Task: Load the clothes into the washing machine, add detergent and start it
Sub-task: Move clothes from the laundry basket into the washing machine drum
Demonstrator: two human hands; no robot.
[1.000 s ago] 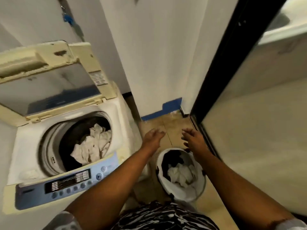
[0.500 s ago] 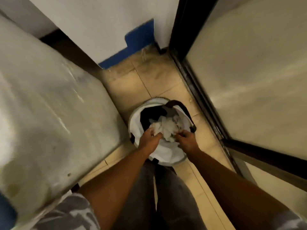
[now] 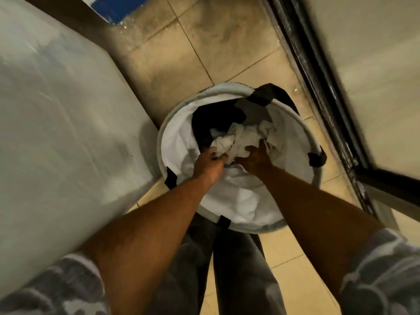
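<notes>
Where left hand (image 3: 210,163) grips clothes (image 3: 241,137), fingers (image 3: 214,154) half-buried.

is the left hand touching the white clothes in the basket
Touching. The head view shows the left hand gripping the crumpled white clothes inside the basket, its fingers curled into the fabric with no gap.

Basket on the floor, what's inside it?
Crumpled white clothes and a black garment lie inside the basket, against its white liner. The left hand grips the white ones; the right hand touches them. Whatever lies beneath is covered.
</notes>
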